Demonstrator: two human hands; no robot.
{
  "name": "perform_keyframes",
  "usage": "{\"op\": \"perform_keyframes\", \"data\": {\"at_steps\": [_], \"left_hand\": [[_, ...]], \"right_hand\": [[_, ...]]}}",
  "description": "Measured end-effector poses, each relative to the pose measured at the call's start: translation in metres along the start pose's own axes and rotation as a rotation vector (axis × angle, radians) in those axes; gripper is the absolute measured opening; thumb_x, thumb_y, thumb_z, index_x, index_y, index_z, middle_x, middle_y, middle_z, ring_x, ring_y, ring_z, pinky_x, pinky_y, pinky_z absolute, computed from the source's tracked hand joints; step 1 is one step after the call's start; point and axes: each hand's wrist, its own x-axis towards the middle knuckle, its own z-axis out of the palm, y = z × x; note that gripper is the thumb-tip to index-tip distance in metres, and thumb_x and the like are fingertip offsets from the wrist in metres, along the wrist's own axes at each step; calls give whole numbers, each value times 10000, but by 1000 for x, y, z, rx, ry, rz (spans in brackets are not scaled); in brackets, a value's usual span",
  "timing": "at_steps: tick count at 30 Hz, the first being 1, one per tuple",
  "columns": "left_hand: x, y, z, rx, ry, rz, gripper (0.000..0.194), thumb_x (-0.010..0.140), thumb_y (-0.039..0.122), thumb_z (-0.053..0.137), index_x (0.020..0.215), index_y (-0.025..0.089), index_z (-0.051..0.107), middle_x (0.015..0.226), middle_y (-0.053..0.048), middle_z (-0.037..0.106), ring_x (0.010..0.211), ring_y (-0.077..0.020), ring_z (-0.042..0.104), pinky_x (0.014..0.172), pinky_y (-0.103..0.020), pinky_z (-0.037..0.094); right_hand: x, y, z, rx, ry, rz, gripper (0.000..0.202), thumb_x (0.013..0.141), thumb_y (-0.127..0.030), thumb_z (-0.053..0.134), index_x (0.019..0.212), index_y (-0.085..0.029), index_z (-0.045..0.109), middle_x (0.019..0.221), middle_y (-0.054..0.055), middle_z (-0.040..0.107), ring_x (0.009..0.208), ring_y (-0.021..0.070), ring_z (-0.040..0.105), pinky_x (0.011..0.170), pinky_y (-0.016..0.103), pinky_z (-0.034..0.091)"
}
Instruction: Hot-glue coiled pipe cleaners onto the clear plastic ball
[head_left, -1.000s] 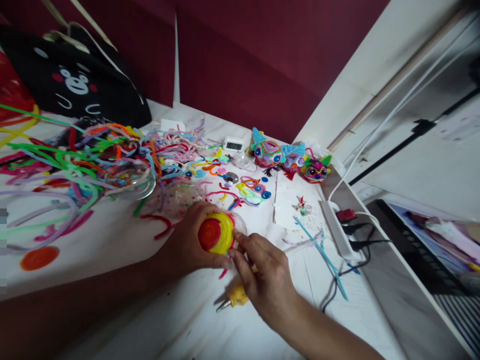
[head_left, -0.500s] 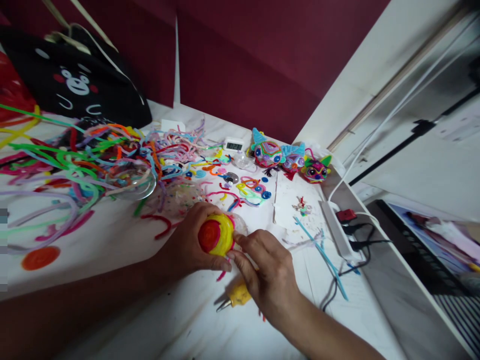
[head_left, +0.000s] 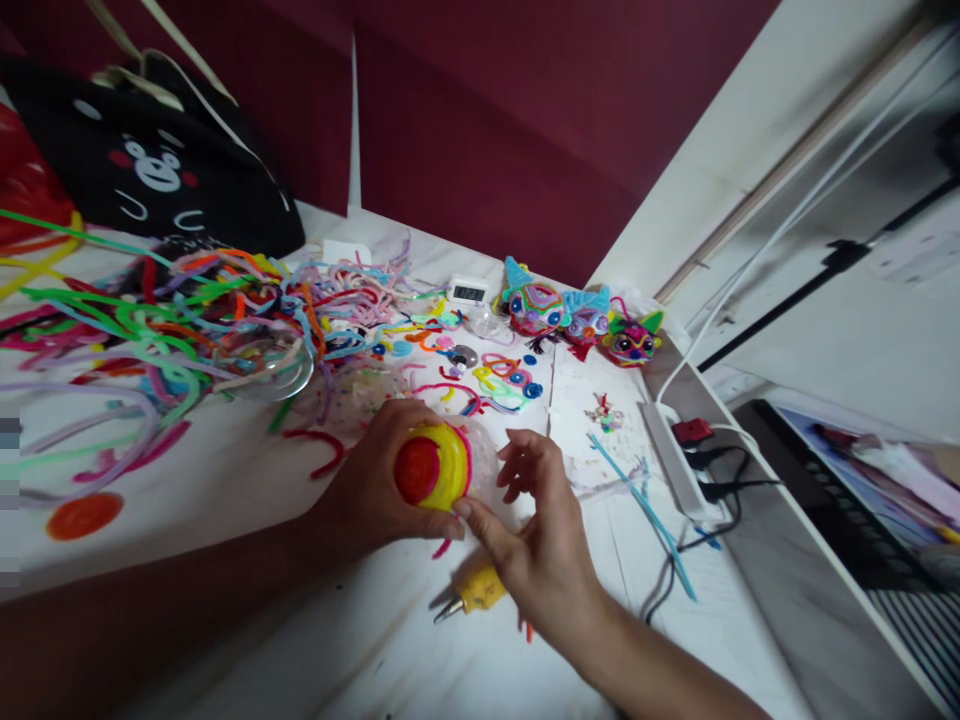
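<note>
A round ball (head_left: 450,466) with a red-orange disc, a yellow band and a pink edge is held in my left hand (head_left: 375,480), its fingers wrapped round the ball. The ball's right part is clear. My right hand (head_left: 544,530) is at the ball's right side, its thumb tip touching the lower edge and its other fingers raised and apart. Beneath my right hand lies a yellow-handled tool (head_left: 480,590) with a metal tip. A short pink piece (head_left: 442,548) shows below the ball.
Many coloured fuzzy stems (head_left: 172,340) and a clear dome (head_left: 281,370) lie at the left. Behind are a black bag (head_left: 157,160), a small timer (head_left: 469,290) and decorated faces (head_left: 536,307). A power strip (head_left: 679,470) is at the right.
The fingers of my right hand have lifted off the ball and spread, while its thumb stays at the lower edge. My left hand keeps its hold, with the ball turned slightly.
</note>
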Motion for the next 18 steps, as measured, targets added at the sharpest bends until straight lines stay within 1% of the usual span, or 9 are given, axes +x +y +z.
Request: {"op": "perform_keyframes", "data": {"at_steps": [2, 4, 6, 7, 9, 12, 15, 18], "left_hand": [[1, 2, 0, 19, 23, 28, 848, 612, 771, 831, 1264, 306, 549, 1241, -103, 567, 1192, -369, 572, 1032, -545, 514], [1, 4, 0, 34, 28, 37, 799, 659, 719, 837, 1274, 309, 532, 1248, -101, 553, 1206, -369, 561, 1042, -546, 505], [1, 6, 0, 34, 32, 37, 763, 686, 660, 851, 1280, 311, 525, 1253, -97, 548, 1217, -367, 551, 1054, -544, 495], [0, 6, 0, 29, 37, 34, 765, 682, 648, 858, 1282, 309, 526, 1257, -96, 548, 1224, -367, 547, 1061, -543, 491], [-1, 6, 0, 21, 68, 44, 801, 652, 671, 866, 1282, 303, 534, 1258, -93, 552, 1228, -368, 546, 1064, -542, 487], [-3, 3, 1, 34, 86, 75, 833, 623, 692, 876, 1278, 300, 544, 1271, -91, 555, 1243, -364, 542, 1076, -534, 480], [-5, 1, 2, 42, 86, 91, 850, 612, 693, 883, 1286, 302, 544, 1285, -97, 550, 1247, -360, 541, 1084, -529, 472], [-8, 1, 5, -2, 91, 69, 910, 589, 734, 872, 1316, 309, 527, 1298, -102, 545, 1244, -362, 549, 1080, -528, 480]], "right_hand": [[-2, 1, 3, 45, 14, 57, 655, 864, -264, 743, 1413, -271, 385, 1109, 54, 582, 859, 199, 590, 721, 358, 568], [-3, 2, 5, 88, 31, 97, 686, 847, -278, 752, 1427, -274, 385, 1154, 68, 583, 854, 194, 598, 715, 357, 572], [-3, 2, 7, 153, 48, 138, 695, 832, -291, 765, 1424, -276, 402, 1156, 66, 589, 834, 183, 605, 711, 351, 573], [-2, 3, 8, 200, 52, 161, 706, 822, -298, 775, 1422, -277, 404, 1130, 56, 604, 822, 179, 612, 714, 350, 574], [0, 3, 9, 330, 24, 223, 717, 803, -312, 796, 1404, -274, 407, 1004, 15, 640, 790, 178, 639, 720, 352, 581], [5, 2, 8, 564, -85, 376, 711, 760, -345, 850, 1329, -271, 431, 808, -56, 644, 716, 176, 679, 698, 339, 594], [10, -3, 4, 750, -142, 537, 798, 636, -323, 953, 1269, -267, 469, 780, -71, 667, 700, 174, 708, 699, 324, 607], [14, -9, 0, 850, -141, 624, 835, 539, -256, 1007, 1216, -249, 519, 733, -85, 674, 672, 161, 712, 697, 300, 601]]}}
